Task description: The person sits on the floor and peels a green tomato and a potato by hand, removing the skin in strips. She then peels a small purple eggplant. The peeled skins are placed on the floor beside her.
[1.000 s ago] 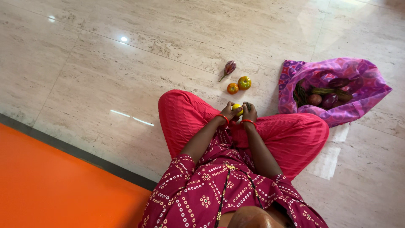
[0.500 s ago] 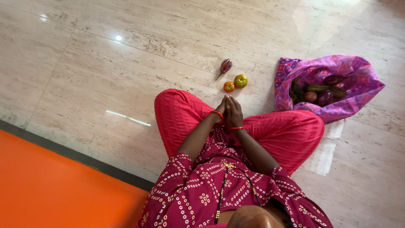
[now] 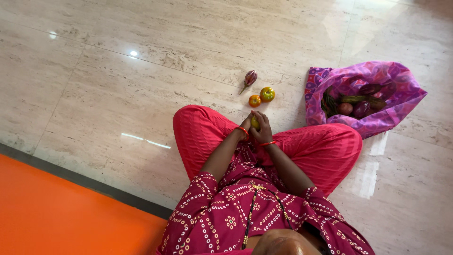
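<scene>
i hold a small round yellow-green tomato (image 3: pixel 255 122) between both palms, just above my crossed legs in red trousers (image 3: pixel 325 151). my right hand (image 3: pixel 263 128) wraps over its right side and top with the fingers curled down, and my left hand (image 3: pixel 247 123) presses against its left side, so both hands are clasped on the one fruit. only a sliver of its skin shows between them.

to do this well, as i judge it, i should keep the pressure light and even, rolling the fruit with the palms rather than pinching with the fingertips, since a ripe tomato bruises or splits easily. holding it low over my lap means a slip ends in cloth, not on hard stone.

just beyond my hands, on the pale polished marble floor (image 3: pixel 141 85), sit a small orange tomato (image 3: pixel 255 100) and a larger green-and-red tomato (image 3: pixel 267 94), touching or nearly so. a little farther out lies a small purple striped brinjal with a green stalk (image 3: pixel 248 79).

well off to the right of my grip, past my right knee, an open purple patterned cloth bag (image 3: pixel 401 108) rests on the floor with more dark purple brinjals and other vegetables (image 3: pixel 358 104) inside. to the far left and behind me runs a flat orange surface (image 3: pixel 56 212), edged by a dark strip.
</scene>
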